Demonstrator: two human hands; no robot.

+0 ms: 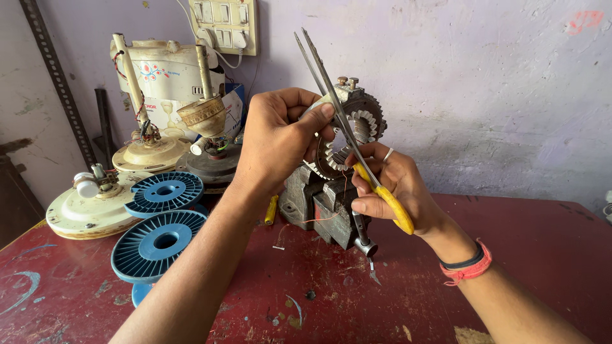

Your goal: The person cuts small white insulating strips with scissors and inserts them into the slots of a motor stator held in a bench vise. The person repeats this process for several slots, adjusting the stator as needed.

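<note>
The right hand is closed around the yellow handles of long scissors, whose thin blades point up and back past the toothed metal stator. The left hand curls over the stator's near face, thumb pressed beside the blades. The stator sits clamped in a grey bench vise in the middle of the counter. A thin copper wire trails down from it. With the thumb so close to the blades, a slip could likely nick skin or cut the wrong strand. The counter is worn red, chipped and stained. To the left lie blue plastic spools, with cream ceiling-fan bodies behind. Farthest back, a pale lilac wall carries a switchboard.
</note>
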